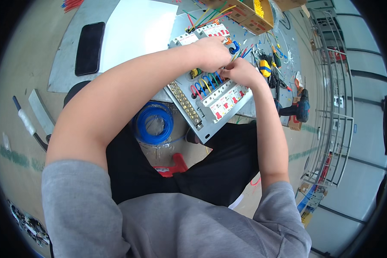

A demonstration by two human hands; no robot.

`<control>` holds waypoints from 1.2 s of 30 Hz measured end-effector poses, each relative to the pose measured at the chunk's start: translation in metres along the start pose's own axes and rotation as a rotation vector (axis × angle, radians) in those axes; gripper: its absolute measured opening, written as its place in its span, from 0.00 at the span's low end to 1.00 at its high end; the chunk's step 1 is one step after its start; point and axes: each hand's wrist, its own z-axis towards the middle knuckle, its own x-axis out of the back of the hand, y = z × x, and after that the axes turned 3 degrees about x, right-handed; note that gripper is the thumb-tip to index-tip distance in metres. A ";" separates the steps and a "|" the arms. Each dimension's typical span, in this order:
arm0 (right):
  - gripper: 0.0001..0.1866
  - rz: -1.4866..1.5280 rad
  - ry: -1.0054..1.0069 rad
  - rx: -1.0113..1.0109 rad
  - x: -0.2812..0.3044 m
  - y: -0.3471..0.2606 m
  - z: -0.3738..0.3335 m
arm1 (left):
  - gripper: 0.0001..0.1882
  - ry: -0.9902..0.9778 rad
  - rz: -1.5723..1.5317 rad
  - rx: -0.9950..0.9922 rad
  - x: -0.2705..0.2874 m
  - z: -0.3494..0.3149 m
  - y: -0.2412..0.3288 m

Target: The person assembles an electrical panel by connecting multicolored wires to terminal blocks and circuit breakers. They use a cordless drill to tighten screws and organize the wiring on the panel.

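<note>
Over a grey metal mounting plate [207, 135], tilted from my lap onto the table, both my hands meet among wires. My left hand [213, 53] is closed with fingers curled; my right hand [244, 74] pinches close beside it. Whatever sits between their fingertips is hidden. A near row of circuit breakers [228, 104] with red switches lies below my right hand, and a far row of breakers [213, 31] lies beyond my left. Bent coloured wires [207, 82] rise between the rows. A brass terminal bar [184, 103] runs along the plate's left edge.
A black phone [89, 48] and a white sheet [137, 32] lie on the table at left. Cardboard boxes [249, 19] stand at the back. A cordless drill [301, 106] and a yellow-blue tool [265, 68] are at right. A blue wire coil [155, 123] is below the plate.
</note>
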 end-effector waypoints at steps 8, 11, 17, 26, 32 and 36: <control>0.13 -0.079 0.057 0.120 -0.002 -0.001 -0.004 | 0.06 0.043 0.030 -0.008 0.005 -0.004 -0.001; 0.12 -0.083 0.019 0.160 0.000 -0.001 -0.010 | 0.06 0.032 -0.037 0.001 0.008 -0.005 0.002; 0.12 -0.079 0.033 0.159 -0.002 0.006 -0.013 | 0.03 0.010 -0.019 -0.039 -0.002 0.000 -0.002; 0.20 0.480 0.313 0.169 0.038 0.062 -0.169 | 0.12 -0.059 -0.210 0.097 0.037 -0.033 -0.011; 0.30 0.613 0.850 -0.466 -0.083 0.253 -0.221 | 0.10 -0.059 -0.142 0.128 0.013 -0.003 0.028; 0.49 0.665 1.315 -0.305 -0.097 0.290 -0.186 | 0.10 0.016 -0.334 0.312 -0.014 -0.003 0.037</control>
